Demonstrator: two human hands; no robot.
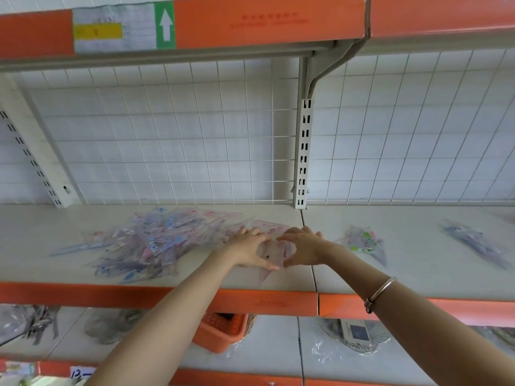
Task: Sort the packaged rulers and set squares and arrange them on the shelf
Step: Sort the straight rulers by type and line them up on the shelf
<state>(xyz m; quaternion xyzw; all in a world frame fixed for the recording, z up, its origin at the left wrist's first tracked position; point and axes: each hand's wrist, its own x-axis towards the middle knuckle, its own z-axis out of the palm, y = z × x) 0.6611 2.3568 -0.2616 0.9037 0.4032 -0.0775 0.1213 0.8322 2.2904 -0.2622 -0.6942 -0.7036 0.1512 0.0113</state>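
A loose heap of packaged rulers and set squares [156,240] in clear wrappers lies on the white shelf [41,246], left of centre. My left hand [248,250] and my right hand [302,247] meet at the heap's right end. Both lie with fingers spread over a clear packaged set square [264,270], whose corner points toward the shelf's front edge. Thumbs touch its near side. A small stack of green-printed packages [362,240] lies to the right of my right hand. Another stack of packaged rulers [473,240] lies further right.
A wire grid back panel [167,140] closes the shelf behind. An orange-edged shelf [250,20] hangs overhead. Below, the lower shelf holds an orange basket [223,332], a small boxed device [356,331] and other bagged goods. A slotted upright post [303,151] divides the bays.
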